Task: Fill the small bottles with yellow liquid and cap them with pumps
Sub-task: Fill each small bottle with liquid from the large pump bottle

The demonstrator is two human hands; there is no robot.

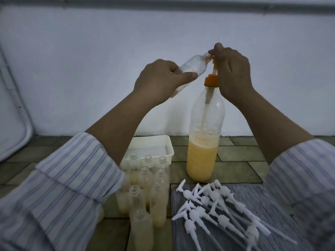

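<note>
pumps [223, 212] piled loose on grey mat [272, 201] nearest, right. small bottles [150, 192] clustered upright left of them, some part-filled yellow, uncapped. white tub [163, 144] behind. big bottle [204, 142] about half full, upright. left hand [159, 82] grips tilted clear bottle [190, 67], mouth at orange pump [211, 77] spout; right hand [233, 69] curled over pump head.

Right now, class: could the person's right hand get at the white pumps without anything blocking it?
Probably yes, once freed. The right hand is busy on the orange pump of the big bottle. The white pumps lie uncovered on the mat below that arm, with nothing in between.
</note>
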